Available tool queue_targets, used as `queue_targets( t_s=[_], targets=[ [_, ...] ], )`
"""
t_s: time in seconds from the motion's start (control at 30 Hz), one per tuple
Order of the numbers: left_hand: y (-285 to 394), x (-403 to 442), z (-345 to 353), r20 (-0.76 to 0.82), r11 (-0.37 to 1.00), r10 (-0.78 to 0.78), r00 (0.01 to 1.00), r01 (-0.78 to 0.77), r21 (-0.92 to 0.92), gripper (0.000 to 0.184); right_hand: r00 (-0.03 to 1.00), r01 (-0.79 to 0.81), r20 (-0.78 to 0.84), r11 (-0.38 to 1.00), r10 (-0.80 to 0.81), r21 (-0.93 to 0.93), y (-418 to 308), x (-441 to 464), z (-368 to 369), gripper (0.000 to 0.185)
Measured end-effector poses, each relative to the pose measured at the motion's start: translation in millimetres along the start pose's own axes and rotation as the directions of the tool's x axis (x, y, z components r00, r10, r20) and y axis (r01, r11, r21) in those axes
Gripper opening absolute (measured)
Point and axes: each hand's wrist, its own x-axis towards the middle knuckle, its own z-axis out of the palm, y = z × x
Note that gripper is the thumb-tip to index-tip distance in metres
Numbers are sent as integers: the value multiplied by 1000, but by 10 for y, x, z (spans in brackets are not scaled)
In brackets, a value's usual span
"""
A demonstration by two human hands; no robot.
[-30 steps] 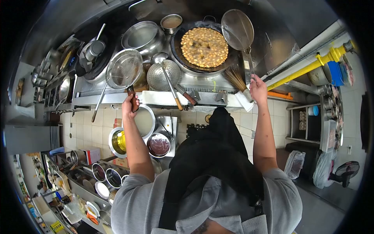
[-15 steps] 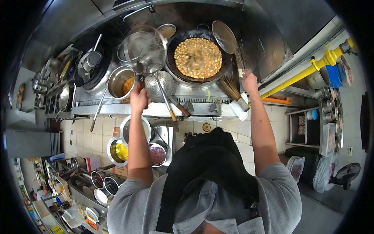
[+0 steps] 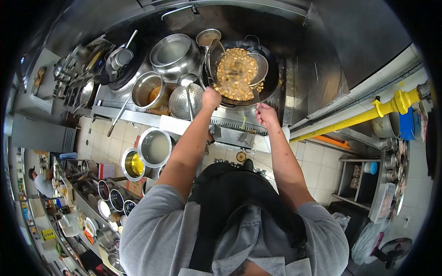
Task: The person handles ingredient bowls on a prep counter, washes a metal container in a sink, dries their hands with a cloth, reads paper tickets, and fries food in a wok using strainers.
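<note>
A dark wok (image 3: 273, 73) on the stove holds many small tan pieces (image 3: 235, 69) in bubbling liquid. My left hand (image 3: 212, 98) is closed round the handle of a mesh strainer (image 3: 213, 56), tilted steeply at the wok's left side. My right hand (image 3: 266, 114) grips the thin handle of a second mesh strainer (image 3: 259, 69), whose bowl is in the right part of the wok, partly among the pieces. Left of my left hand lie a perforated ladle (image 3: 179, 102) and a solid ladle (image 3: 187, 80).
A pot with brown liquid (image 3: 146, 90) and a large steel pot (image 3: 171, 50) stand on the left. Bowls, one with yellow liquid (image 3: 134, 164), are below the counter. A yellow pipe (image 3: 350, 120) runs at the right. Another person (image 3: 43, 183) is at far left.
My left hand has carried its strainer rightward from above the brown-liquid pot to the wok. My right hand has moved left and lower, bringing its strainer from the wok's upper right into the wok.
</note>
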Motion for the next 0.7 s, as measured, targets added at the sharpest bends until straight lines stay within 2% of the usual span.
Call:
queue_targets(
  t_s=[0.07, 0.1, 0.17, 0.2, 0.23, 0.3, 0.33, 0.37, 0.43, 0.47, 0.53, 0.57, 0.63, 0.67, 0.7],
  targets=[
    [27, -23, 45, 193, 998, -44, 980, 37, 44, 29, 999, -8, 48, 999, 7, 38, -1, -7, -49, 8],
    [44, -80, 59, 175, 986, -80, 981, 103, -130, 28, 996, -15, 87, 997, 8, 76, -5, -36, -60, 7],
    [89, -259, 68, 159, 862, -152, 975, 210, -462, 25, 995, -21, 96, 995, 12, 95, -16, -149, -36, 8],
    [172, -383, 11, 136, 807, -159, 978, 207, -552, 21, 995, -15, 96, 993, 3, 119, -37, -224, -16, 10],
    [163, -403, 59, 133, 804, -163, 978, 210, -557, 21, 995, -16, 100, 994, 5, 112, -62, -308, 23, 10],
    [146, -418, 128, 207, 573, -140, 968, 250, -781, 17, 998, 40, 38, 999, -41, 37, -88, -503, 145, 14],
    [143, -424, 138, 243, 493, -133, 961, 277, -825, 16, 997, 82, 9, 997, -82, -9, -112, -607, 211, 21],
    [132, -421, 136, 244, 489, -135, 960, 279, -827, 16, 997, 81, 8, 997, -81, -14, -76, -630, 238, 21],
    [115, -414, 119, 349, 350, -77, 934, 353, -868, 19, 978, 186, -59, 962, -201, -198, 11, -632, 268, 27],
    [99, -412, 107, 381, 323, -43, 923, 374, -869, 20, 977, 188, -59, 961, -203, -204, 91, -587, 272, 27],
    [110, -466, 42, 389, 304, -4, 921, 372, -877, 20, 878, 353, -78, 750, -472, -560, 219, -546, 302, 32],
    [103, -515, 11, 398, 292, 32, 917, 372, -881, 21, 878, 353, -77, 747, -473, -564, 278, -547, 284, 32],
    [49, -574, -24, 407, 256, 68, 911, 378, -890, 23, 733, 430, 9, 453, -680, -781, 204, -737, 410, 34],
    [17, -619, -64, 402, 255, 85, 912, 370, -893, 23, 721, 428, 14, 429, -693, -795, 138, -881, 491, 36],
    [10, -675, -92, 398, 255, 104, 912, 362, -897, 24, 805, 304, -45, 475, -592, -826, 26, -1031, 571, 36]
  ],
)
